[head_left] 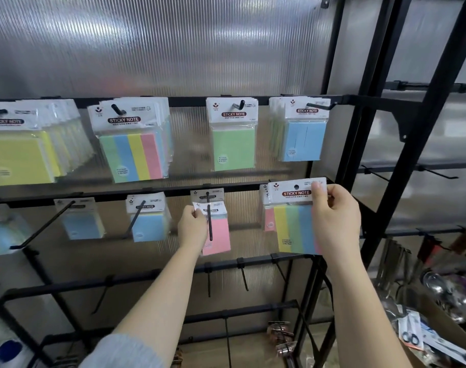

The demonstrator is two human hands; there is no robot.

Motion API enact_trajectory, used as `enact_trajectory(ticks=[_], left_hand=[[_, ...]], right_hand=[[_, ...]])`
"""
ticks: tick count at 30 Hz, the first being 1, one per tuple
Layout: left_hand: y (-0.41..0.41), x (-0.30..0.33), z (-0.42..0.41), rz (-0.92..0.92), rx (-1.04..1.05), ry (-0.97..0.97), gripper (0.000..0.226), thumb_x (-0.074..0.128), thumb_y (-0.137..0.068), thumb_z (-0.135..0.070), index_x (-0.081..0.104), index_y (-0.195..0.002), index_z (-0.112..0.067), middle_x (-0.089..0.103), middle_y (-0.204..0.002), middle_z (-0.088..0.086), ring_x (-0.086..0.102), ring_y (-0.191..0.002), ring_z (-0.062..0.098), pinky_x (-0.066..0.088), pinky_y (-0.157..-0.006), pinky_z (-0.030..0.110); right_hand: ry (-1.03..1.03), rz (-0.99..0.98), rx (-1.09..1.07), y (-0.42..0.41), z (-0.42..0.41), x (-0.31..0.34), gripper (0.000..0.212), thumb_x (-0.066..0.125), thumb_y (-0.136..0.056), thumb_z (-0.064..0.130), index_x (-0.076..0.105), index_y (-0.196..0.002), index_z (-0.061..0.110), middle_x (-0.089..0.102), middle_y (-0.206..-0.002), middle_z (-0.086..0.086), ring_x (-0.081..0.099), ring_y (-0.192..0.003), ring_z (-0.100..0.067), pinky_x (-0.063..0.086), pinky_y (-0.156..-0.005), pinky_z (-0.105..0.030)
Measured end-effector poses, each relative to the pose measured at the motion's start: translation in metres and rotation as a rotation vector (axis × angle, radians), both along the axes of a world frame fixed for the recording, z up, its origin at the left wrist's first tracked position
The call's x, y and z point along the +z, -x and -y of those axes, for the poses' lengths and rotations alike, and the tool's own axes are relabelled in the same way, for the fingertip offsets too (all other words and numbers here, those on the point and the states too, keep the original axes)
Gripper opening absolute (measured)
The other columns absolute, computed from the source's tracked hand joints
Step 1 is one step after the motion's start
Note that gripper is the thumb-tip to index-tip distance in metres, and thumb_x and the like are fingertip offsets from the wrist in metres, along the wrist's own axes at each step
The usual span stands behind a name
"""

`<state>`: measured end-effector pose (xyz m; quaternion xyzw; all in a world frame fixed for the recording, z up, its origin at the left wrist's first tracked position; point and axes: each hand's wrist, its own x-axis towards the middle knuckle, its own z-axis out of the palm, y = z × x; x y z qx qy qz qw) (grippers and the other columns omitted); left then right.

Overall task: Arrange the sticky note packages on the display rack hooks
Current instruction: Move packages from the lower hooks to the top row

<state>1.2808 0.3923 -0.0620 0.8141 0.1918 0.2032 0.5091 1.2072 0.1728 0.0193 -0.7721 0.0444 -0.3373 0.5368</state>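
Note:
My right hand [332, 221] pinches a four-colour striped sticky note package [292, 224] by the right side of its white header, held in front of other packs at the lower row's right end. My left hand [192, 229] pinches the header of a pink sticky note package [217, 235] that hangs on a long black hook [209, 221] in the middle of the lower row. On the upper row hang yellow [19, 158], striped [132, 152], green [233, 147] and blue [304, 139] packs.
Blue packs [147, 224] hang on the lower row to the left, among long bare hooks [43, 224]. Empty short hooks line the bars below. A black rack frame [380, 144] stands to the right. Metal utensils and a box of scissors [425, 338] sit at the lower right.

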Motion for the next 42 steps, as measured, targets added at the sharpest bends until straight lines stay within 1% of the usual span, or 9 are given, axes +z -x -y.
enact_trajectory(ticks=[2, 8, 13, 15, 19, 25, 29, 34, 42], left_hand=[[0.013, 0.000, 0.002, 0.022, 0.000, 0.014, 0.021, 0.033, -0.100, -0.019, 0.041, -0.082, -0.014, 0.043, -0.066, 0.000, 0.038, -0.055, 0.011, 0.025, -0.047, 0.025], [0.052, 0.002, -0.008, -0.028, -0.044, -0.056, 0.022, 0.035, -0.100, -0.026, 0.051, -0.091, -0.015, 0.054, -0.078, -0.004, 0.049, -0.064, 0.008, 0.033, -0.050, 0.024], [0.078, 0.030, -0.028, -0.105, -0.220, -0.173, 0.022, 0.038, -0.099, -0.026, 0.051, -0.082, -0.023, 0.057, -0.081, -0.007, 0.047, -0.062, 0.009, 0.031, -0.050, 0.026], [0.085, 0.043, -0.037, -0.106, -0.235, -0.193, 0.023, 0.039, -0.099, -0.028, 0.051, -0.081, -0.023, 0.056, -0.080, -0.008, 0.047, -0.064, 0.009, 0.031, -0.052, 0.025], [0.098, 0.060, -0.056, -0.032, -0.168, -0.187, 0.023, 0.043, -0.098, -0.028, 0.058, -0.087, -0.014, 0.058, -0.076, -0.011, 0.050, -0.064, 0.009, 0.034, -0.054, 0.025], [0.116, 0.074, -0.090, 0.082, -0.005, -0.152, 0.026, 0.042, -0.098, -0.028, 0.058, -0.087, -0.010, 0.062, -0.083, 0.001, 0.051, -0.066, 0.014, 0.034, -0.055, 0.029], [0.125, 0.083, -0.112, 0.164, 0.141, -0.151, 0.027, 0.043, -0.096, -0.026, 0.057, -0.084, -0.006, 0.059, -0.076, 0.002, 0.047, -0.062, 0.012, 0.030, -0.050, 0.028], [0.134, 0.091, -0.137, 0.271, 0.234, -0.112, 0.027, 0.044, -0.095, -0.025, 0.055, -0.077, -0.009, 0.060, -0.073, 0.000, 0.052, -0.065, 0.018, 0.034, -0.056, 0.030], [0.137, 0.098, -0.167, 0.348, 0.264, -0.067, 0.027, 0.047, -0.093, -0.027, 0.052, -0.068, -0.018, 0.060, -0.065, -0.010, 0.053, -0.052, -0.001, 0.033, -0.049, 0.024]], right_hand=[[-0.010, 0.012, -0.002, 0.003, -0.001, -0.001, 0.040, 0.046, -0.098, 0.034, 0.055, -0.082, -0.002, 0.056, -0.071, -0.008, 0.045, -0.061, -0.013, 0.032, -0.051, -0.017], [-0.044, 0.031, -0.017, 0.010, -0.007, -0.001, 0.032, 0.050, -0.096, 0.033, 0.055, -0.074, 0.011, 0.050, -0.064, 0.004, 0.043, -0.055, -0.005, 0.034, -0.047, -0.006], [-0.100, 0.049, -0.016, 0.012, -0.016, 0.002, 0.025, 0.061, -0.090, 0.038, 0.056, -0.072, 0.021, 0.059, -0.066, 0.004, 0.051, -0.059, -0.008, 0.041, -0.053, -0.021], [-0.131, 0.068, -0.003, 0.012, -0.023, 0.003, 0.021, 0.064, -0.088, 0.036, 0.058, -0.075, 0.021, 0.061, -0.069, 0.007, 0.054, -0.061, -0.005, 0.042, -0.054, -0.017], [-0.158, 0.103, 0.016, 0.013, -0.041, 0.007, 0.015, 0.067, -0.086, 0.033, 0.059, -0.084, 0.020, 0.059, -0.072, 0.018, 0.055, -0.060, 0.013, 0.037, -0.051, -0.001], [-0.130, 0.142, 0.141, 0.012, -0.079, 0.015, 0.008, 0.064, -0.089, 0.029, 0.062, -0.086, 0.023, 0.063, -0.072, 0.016, 0.058, -0.062, 0.008, 0.040, -0.055, -0.006], [-0.122, 0.241, 0.244, 0.012, -0.113, 0.026, 0.025, 0.062, -0.091, 0.026, 0.060, -0.073, 0.007, 0.061, -0.065, -0.007, 0.048, -0.056, -0.010, 0.036, -0.055, -0.023], [-0.132, 0.307, 0.328, 0.011, -0.158, 0.053, 0.019, 0.063, -0.090, 0.026, 0.060, -0.073, 0.020, 0.058, -0.063, 0.011, 0.048, -0.057, 0.000, 0.038, -0.055, -0.018], [-0.134, 0.391, 0.435, 0.002, -0.222, 0.091, 0.017, 0.068, -0.087, 0.028, 0.061, -0.072, 0.023, 0.060, -0.063, 0.015, 0.054, -0.060, 0.001, 0.042, -0.058, -0.018]])
